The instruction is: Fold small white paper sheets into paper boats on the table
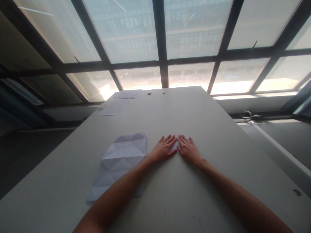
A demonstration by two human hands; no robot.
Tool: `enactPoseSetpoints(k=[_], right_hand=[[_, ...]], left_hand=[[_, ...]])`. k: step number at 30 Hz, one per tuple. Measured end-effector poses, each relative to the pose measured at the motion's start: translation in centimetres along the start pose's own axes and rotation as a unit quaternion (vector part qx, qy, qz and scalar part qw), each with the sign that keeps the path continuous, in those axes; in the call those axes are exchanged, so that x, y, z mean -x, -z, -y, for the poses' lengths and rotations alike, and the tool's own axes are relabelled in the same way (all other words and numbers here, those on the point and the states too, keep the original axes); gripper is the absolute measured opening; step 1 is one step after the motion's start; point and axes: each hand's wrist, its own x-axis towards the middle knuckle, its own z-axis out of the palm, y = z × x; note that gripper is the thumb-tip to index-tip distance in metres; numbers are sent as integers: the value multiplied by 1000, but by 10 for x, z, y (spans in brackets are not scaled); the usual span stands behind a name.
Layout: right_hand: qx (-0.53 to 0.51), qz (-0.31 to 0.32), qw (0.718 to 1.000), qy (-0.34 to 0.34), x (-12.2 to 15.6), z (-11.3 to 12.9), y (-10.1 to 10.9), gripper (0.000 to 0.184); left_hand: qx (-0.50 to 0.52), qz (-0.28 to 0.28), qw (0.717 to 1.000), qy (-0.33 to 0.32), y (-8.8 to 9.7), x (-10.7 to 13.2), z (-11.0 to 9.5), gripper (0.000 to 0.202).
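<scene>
My left hand (pixel 164 149) and my right hand (pixel 188 149) lie flat side by side on a small folded piece of white paper (pixel 174 147), fingers stretched out and fingertips nearly meeting. Most of the paper is hidden under them; a bit shows between the thumbs and forefingers. Left of my left hand, a larger sheet of creased white paper (pixel 123 149) rests on the table, marked with a pattern of triangular folds. My left forearm passes over its lower right part.
The white table (pixel 184 113) runs away toward large windows. Flat white sheets (pixel 113 107) lie at its far left. Two small round spots sit near the far edge. Beyond the right edge are a metal ring-shaped object (pixel 246 114) and a long white bar (pixel 282 145).
</scene>
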Motion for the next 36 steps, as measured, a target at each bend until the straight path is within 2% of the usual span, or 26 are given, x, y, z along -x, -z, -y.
enactPoseSetpoints(k=[13, 19, 24, 27, 30, 33, 36], right_hand=[[25, -22, 993, -109, 0, -3, -7, 65], [17, -27, 992, -123, 0, -7, -9, 62], [14, -64, 988, -140, 0, -10, -7, 58], [11, -86, 988, -125, -1, -11, -1, 57], [-2, -92, 994, -56, 0, -9, 6, 56], [-19, -51, 998, 20, 0, -5, 7, 55], [-15, -14, 1000, 15, 1, -3, 3, 56]], left_hand=[[-5, 2, 1000, 6, 1, 1, -1, 67], [2, 0, 1000, 7, 1, 1, -2, 68], [7, 0, 1000, 9, 2, 1, -2, 68], [8, -1, 1000, 6, 3, 1, -2, 67], [6, -1, 1000, 5, 3, 2, -2, 68], [4, -1, 1000, 4, 2, 1, -1, 68], [3, 2, 1000, 4, 0, 0, 0, 68]])
